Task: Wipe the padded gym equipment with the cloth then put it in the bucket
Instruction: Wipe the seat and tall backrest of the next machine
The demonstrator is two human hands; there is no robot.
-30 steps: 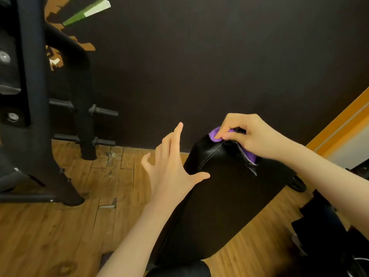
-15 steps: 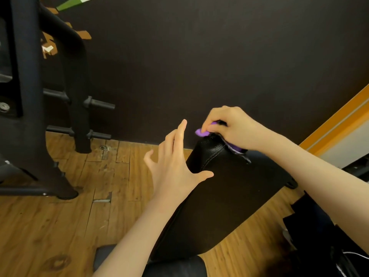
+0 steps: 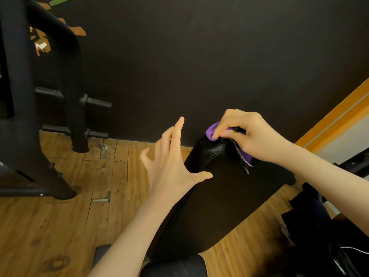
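Right hand (image 3: 249,136) pinching cloth (image 3: 212,130); left hand (image 3: 171,162) splayed

Purple cloth (image 3: 212,130) on black pad (image 3: 223,192) (floor (image 3: 60,226) brown woodgrain).

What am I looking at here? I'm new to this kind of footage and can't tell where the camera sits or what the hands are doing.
There is no machine here: a person works with bare hands, and the one picture comes from a camera worn on their head, looking forward and down, so both arms reach in from the bottom edge. The right hand grips a purple cloth against the top end of a black padded bench, which slopes up towards a dark wall. The left hand is spread open, its thumb at the pad's left edge; whether it presses there I cannot tell. Below is a wooden floor, and on the left stands a black metal rack with pegs. No bucket is in view.
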